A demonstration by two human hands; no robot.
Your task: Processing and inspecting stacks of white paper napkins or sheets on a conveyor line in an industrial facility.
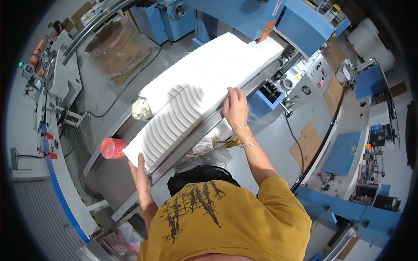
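Observation:
A long row of white paper sheets [167,124], fanned and overlapping like shingles, lies along a metal conveyor table [187,143] that runs up from lower left to a blue machine. At the row's near left end, my left hand [141,178] is closed around the corner, its thumb on the near side and its fingers along the end. Further up, my right hand [236,108] rests against the row's right edge, fingers slightly bent and not wrapped round anything. A red cylinder [113,148] touches the left corner of the row. Behind the row sits a cream-coloured crumpled bundle [141,108].
The blue machine [235,17] stands at the conveyor's far end, with a control panel [320,71] to its right. Cables [102,115] cross the grey floor. A plastic-covered carton [117,48] lies at the far left; flat cardboard [307,141] lies on the right.

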